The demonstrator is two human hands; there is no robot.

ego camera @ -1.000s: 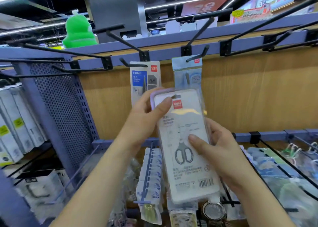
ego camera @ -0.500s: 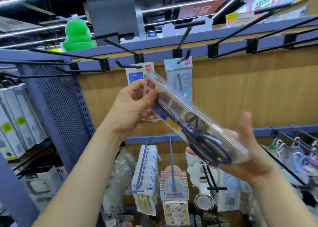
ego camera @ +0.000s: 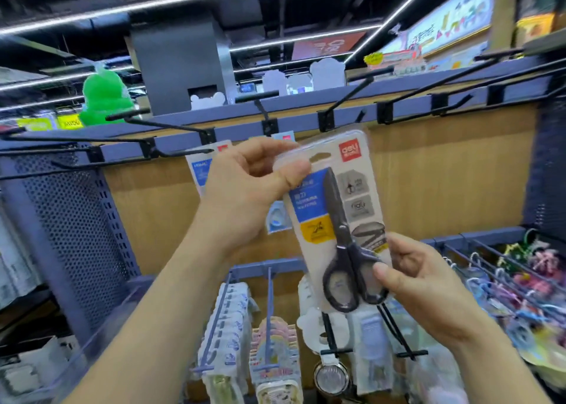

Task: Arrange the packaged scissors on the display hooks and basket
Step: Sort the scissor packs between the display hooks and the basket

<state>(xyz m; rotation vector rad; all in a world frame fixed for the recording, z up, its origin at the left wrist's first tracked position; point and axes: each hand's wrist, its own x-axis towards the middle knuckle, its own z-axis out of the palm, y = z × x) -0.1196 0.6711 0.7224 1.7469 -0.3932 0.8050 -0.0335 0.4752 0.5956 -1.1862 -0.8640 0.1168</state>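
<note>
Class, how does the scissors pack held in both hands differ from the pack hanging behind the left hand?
The held pack is gripped by the left hand at its top and the right hand at its bottom; the hanging pack hangs on a hook. The held pack tilts and shows its dark scissors; the hanging pack is mostly hidden behind the hand. Both carry a red logo and blue label.

Both forearms raised; left hand (ego camera: 245, 189) pinches scissors pack (ego camera: 333, 219) at its top edge, thumb forward; right hand (ego camera: 428, 284) grips its lower corner.
</note>
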